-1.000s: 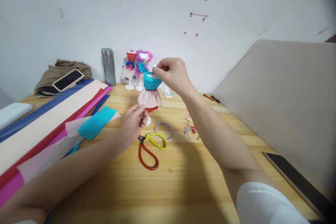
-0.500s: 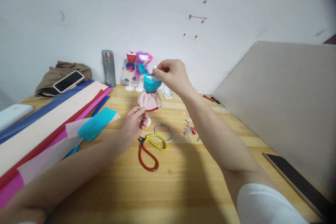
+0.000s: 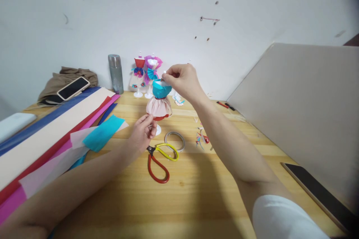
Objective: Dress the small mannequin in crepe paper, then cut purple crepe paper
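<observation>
Two hands frame one small dress form (image 3: 159, 99), which stands upright between them; the right hand (image 3: 182, 80) is closed in a pinch at its neck, just under the white knob; the left hand (image 3: 144, 130) is mostly curled, thumb at the skirt's red lower edge — whether it truly grips the hem, I cannot tell. The form wears a turquoise bodice (image 3: 162, 90) over a gathered pink skirt (image 3: 158, 106); its white base (image 3: 158, 130) shows just beside the left fingers. Nearest below the left hand lie scissors (image 3: 151, 150) with one yellow and one red handle, beside a grey ring (image 3: 183, 145); paper scraps (image 3: 206, 139) lie below the right hand; two more dressed forms (image 3: 138, 71) stand beyond both hands — a turquoise strip (image 3: 103, 133) rests left of the left hand on coloured sheets (image 3: 67, 129).
</observation>
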A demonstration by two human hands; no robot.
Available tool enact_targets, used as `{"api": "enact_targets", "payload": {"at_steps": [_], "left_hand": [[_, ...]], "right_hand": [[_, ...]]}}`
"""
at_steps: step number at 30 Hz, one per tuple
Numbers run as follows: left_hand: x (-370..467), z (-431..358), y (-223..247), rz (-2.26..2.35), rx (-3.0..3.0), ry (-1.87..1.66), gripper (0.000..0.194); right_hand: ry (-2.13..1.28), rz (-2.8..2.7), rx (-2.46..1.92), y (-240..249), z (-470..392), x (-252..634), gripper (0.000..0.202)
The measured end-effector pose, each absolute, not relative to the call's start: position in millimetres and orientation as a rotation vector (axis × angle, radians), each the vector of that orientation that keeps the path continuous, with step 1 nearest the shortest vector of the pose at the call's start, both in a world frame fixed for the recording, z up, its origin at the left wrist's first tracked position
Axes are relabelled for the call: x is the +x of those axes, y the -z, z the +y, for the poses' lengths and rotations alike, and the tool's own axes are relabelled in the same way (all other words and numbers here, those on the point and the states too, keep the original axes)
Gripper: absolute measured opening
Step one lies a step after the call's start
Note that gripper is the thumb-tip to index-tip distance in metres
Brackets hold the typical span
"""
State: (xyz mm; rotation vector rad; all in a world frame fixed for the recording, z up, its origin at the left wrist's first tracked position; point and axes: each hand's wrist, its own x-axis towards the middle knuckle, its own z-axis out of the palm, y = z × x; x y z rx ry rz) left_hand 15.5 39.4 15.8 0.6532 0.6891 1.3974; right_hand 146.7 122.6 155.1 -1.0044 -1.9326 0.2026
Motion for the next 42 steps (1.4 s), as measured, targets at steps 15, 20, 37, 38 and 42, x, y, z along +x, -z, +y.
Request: {"api": "enact_targets", "payload": {"at_steps": [15,20,37,38,42], "left_hand": [[15.3,38.4,-19.1,0.76,0.549,-1.387,0.02],[15.7,39.6,-26.3,0.747,0.64,-1.371,0.037],[19.9,50.8,-35.6,0.765,0.539,-1.41,0.043],[19.4,50.6,-35.7,0.761,0.526,-1.402,0.041],[17.1,49.3,-35.1,0.701,0.518,-1.342,0.039]], "right_hand": [[-0.176,-1.934,-1.023,-155.2,119.9,147.4,0.014],[-0.19,-1.929,-1.015,-154.7,119.5,147.1,0.015],[-0.2,-1.94,-1.007,-154.6,119.1,146.5,0.017],[-0.206,-1.94,-1.004,-154.6,118.9,146.5,0.017],[-0.219,-1.936,-1.002,-154.5,118.1,146.5,0.017]]}}
